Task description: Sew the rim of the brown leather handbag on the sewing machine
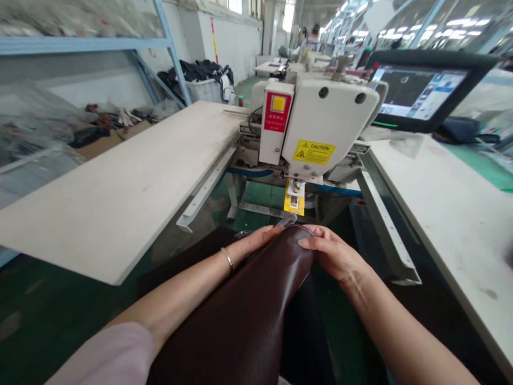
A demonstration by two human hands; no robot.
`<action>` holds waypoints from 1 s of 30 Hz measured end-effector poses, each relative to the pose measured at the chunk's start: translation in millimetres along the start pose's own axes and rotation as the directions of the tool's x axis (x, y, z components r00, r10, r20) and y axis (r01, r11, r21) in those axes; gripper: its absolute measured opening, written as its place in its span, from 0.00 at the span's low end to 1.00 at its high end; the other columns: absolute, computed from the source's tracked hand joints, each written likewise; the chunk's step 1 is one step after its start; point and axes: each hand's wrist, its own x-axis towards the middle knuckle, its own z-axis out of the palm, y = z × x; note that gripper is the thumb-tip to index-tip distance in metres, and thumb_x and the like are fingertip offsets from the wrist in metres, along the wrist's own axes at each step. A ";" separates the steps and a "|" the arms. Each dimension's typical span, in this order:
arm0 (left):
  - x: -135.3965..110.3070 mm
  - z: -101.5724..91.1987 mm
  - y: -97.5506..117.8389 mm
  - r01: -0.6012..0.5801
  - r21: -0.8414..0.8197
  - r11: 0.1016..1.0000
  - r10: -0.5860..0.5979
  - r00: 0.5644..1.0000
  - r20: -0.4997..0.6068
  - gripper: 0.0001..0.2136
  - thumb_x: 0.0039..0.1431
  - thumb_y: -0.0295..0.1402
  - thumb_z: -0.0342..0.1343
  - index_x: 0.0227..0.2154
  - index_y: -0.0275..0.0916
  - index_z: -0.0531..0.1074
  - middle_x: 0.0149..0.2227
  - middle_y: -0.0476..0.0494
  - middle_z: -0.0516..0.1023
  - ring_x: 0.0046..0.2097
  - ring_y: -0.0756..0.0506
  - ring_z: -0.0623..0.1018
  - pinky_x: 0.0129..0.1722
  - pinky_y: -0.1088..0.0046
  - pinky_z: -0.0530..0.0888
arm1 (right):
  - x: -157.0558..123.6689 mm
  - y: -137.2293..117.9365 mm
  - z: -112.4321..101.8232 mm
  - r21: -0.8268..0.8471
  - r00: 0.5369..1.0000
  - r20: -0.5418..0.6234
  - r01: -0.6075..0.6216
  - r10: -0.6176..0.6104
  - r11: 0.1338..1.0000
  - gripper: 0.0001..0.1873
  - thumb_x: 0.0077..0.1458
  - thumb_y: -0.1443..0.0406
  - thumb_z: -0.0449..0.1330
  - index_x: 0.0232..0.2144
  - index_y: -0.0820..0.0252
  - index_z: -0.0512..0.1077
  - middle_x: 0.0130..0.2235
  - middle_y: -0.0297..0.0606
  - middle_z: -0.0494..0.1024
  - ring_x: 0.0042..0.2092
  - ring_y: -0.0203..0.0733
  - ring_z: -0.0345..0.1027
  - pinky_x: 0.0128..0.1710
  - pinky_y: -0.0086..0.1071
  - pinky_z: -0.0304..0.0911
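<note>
Clasped at its upper end between both hands: a dark brown leather piece (248,310), rounded like a folded sleeve. Runs from the grip back down across the lap toward the camera.

Left hand (256,239) closed along the left side of that end, fingers partly hidden behind the leather, thin bracelet (227,259) on the wrist. Right hand (334,255) closed on the right side, fingertips (304,243) pressed flat on the top face, thumb out of sight beneath.

Just beyond the fingertips, at the leather's tip, a small clear part (287,219); touching or merely close, cannot tell. Straight above that, a yellow tag (294,198) hanging under the white sewing machine head (332,123). On the head's face, well above the grip, a yellow caution label (313,152); left of it, a red panel with a yellow button (278,111).

Up and to the right of the grip, a tilted touchscreen (417,93). Flanking the grip, well apart from both hands, two pale tabletops: one to the left (120,176), one to the right (441,214). Far beyond the left tabletop, a white bin heaped with dark garments (204,85) and a cardboard box (102,144) under blue shelving (172,53).
</note>
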 end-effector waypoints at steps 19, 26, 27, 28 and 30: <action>-54.7 36.0 55.8 -0.578 0.502 0.643 0.582 0.795 0.170 0.16 0.51 0.16 0.42 0.38 0.40 0.65 0.60 0.35 0.67 0.63 0.42 0.66 0.64 0.57 0.64 | -19.7 20.1 -22.9 0.153 0.974 -0.225 -0.002 0.037 0.988 0.41 0.33 0.67 0.75 0.53 0.58 0.70 0.46 0.39 0.80 0.40 0.40 0.73 0.41 0.30 0.66; -25.4 22.7 35.5 -0.371 0.092 0.924 0.381 0.912 -0.149 0.07 0.49 0.22 0.47 0.29 0.41 0.57 0.51 0.38 0.72 0.52 0.44 0.74 0.55 0.63 0.71 | -18.2 21.9 -25.0 0.155 0.973 -0.232 0.014 0.023 0.988 0.43 0.34 0.66 0.75 0.55 0.58 0.68 0.47 0.41 0.80 0.41 0.41 0.74 0.43 0.31 0.66; -20.4 16.3 28.7 -0.286 0.058 0.957 0.290 0.919 -0.268 0.07 0.50 0.23 0.49 0.32 0.40 0.59 0.51 0.38 0.72 0.51 0.44 0.75 0.54 0.63 0.71 | -18.2 21.8 -25.3 0.146 0.975 -0.222 0.016 0.017 0.989 0.43 0.35 0.65 0.75 0.56 0.58 0.67 0.47 0.42 0.80 0.41 0.42 0.74 0.44 0.32 0.66; -16.2 8.9 22.1 -0.206 0.080 0.975 0.221 0.905 -0.364 0.08 0.53 0.26 0.51 0.36 0.40 0.61 0.53 0.36 0.72 0.52 0.43 0.74 0.55 0.63 0.70 | -18.1 21.8 -25.4 0.136 0.978 -0.209 0.022 0.007 0.991 0.43 0.37 0.65 0.75 0.57 0.58 0.67 0.47 0.43 0.80 0.42 0.43 0.74 0.45 0.32 0.66; -10.7 -6.8 11.2 -0.095 0.271 0.958 0.197 0.905 -0.377 0.11 0.60 0.37 0.53 0.43 0.38 0.65 0.55 0.34 0.72 0.57 0.40 0.71 0.60 0.61 0.65 | -16.5 21.7 -25.6 0.113 0.983 -0.182 0.042 -0.021 0.993 0.43 0.38 0.64 0.74 0.57 0.58 0.66 0.48 0.42 0.80 0.43 0.44 0.74 0.47 0.34 0.65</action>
